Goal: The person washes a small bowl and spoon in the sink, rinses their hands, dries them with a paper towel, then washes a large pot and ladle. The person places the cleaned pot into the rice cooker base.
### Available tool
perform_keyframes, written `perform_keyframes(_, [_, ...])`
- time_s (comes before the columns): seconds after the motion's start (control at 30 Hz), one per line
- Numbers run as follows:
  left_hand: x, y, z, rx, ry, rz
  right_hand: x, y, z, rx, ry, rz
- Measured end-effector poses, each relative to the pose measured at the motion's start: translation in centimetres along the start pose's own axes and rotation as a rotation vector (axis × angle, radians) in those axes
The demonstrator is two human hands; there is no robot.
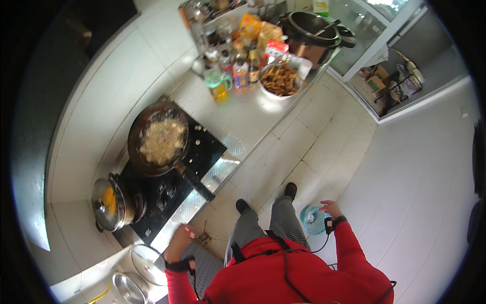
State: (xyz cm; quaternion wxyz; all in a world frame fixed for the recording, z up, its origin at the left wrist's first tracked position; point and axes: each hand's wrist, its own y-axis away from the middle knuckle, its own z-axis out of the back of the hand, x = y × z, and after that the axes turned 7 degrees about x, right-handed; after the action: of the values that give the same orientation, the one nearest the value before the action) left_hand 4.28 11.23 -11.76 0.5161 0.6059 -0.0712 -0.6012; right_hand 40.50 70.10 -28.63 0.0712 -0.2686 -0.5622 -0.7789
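Note:
My left hand (179,241) hangs beside the front edge of the stove counter, near the glass pot lid (148,266); its fingers are partly turned from view. My right hand (331,209) is out to the side above a light-blue wastebasket (314,224), holding nothing, with its fingers apart. Before me a dark wok (133,152) rests on the black gas hob (152,209), its handle (197,186) pointing over the counter edge. Pale battered pieces (163,140) bubble in oil inside it. A lidded steel pot (125,212) with something orange under the glass stands on the other burner.
On the steel counter (228,121) are a bowl of browned fried pieces (280,79), an oil jug (219,89), sauce bottles (240,75) and an electric pressure cooker (309,41). A steel bowl (131,287) lies lower left. Beyond is a sliding glass door (360,34).

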Motion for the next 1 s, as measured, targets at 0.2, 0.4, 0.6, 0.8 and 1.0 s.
perform_keyframes(0.2, [-13.0, -1.8, -11.8, 0.278, -0.226, -0.286, -7.2, -8.2, 7.2, -0.085, 0.827, 0.718])
perform_keyframes(0.4, [-25.7, -4.5, -18.8, 0.139, -0.286, -0.239, -9.5, -11.2, 18.3, 0.119, 1.158, 0.743])
perform_keyframes(0.6, [-24.3, 2.6, -20.4, -0.741, -0.663, -0.302, -2.5, -17.3, 22.2, 0.588, 1.347, 1.261])
perform_keyframes(0.8, [-17.7, 16.7, -20.4, -1.317, -0.603, 0.050, 9.9, -22.8, 15.0, 0.677, 1.160, 0.303])
perform_keyframes(1.0, [-9.2, 34.4, -23.1, -1.540, -0.560, 0.625, 16.0, -20.1, -5.6, 0.741, 0.951, 0.139])
